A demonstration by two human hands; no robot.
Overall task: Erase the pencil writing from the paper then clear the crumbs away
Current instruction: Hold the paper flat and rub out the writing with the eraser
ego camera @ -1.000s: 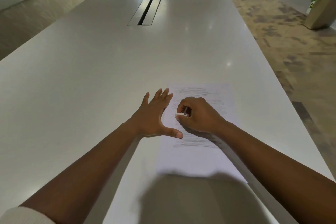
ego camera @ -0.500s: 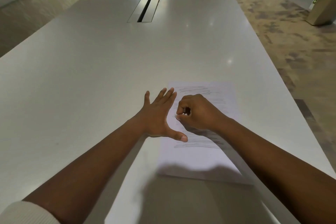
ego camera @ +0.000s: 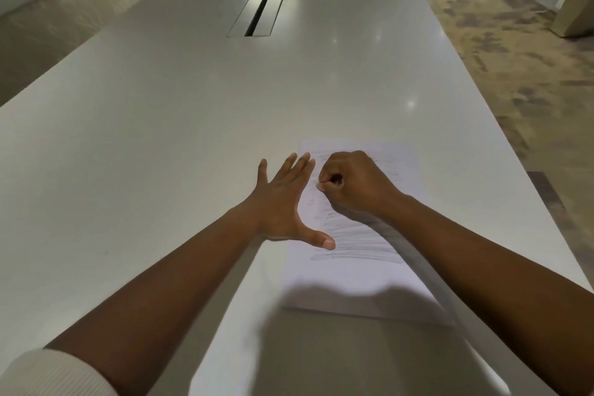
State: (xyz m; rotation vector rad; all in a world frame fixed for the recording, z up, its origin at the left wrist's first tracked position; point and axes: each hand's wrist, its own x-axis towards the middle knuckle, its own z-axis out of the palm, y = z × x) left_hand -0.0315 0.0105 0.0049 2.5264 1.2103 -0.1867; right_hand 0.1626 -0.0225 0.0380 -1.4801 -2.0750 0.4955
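A white sheet of paper [ego camera: 353, 280] lies on the table, with grey pencil strokes [ego camera: 360, 247] across its middle and fainter ones near its far end. My left hand [ego camera: 283, 202] lies flat on the sheet's left edge, fingers spread, with the thumb pressing on the paper. My right hand [ego camera: 353, 186] is curled into a fist over the upper part of the sheet. It pinches a small white eraser [ego camera: 319, 185] against the paper; only a sliver of the eraser shows.
The long white table [ego camera: 160, 138] has a metal cable slot [ego camera: 258, 6] in its middle, farther away. Its right edge runs close to the paper, with carpet beyond. A planter [ego camera: 575, 10] stands on the floor at far right.
My right hand has shifted a little toward the far end of the sheet with the eraser. My left hand stays flat on the paper's left edge.
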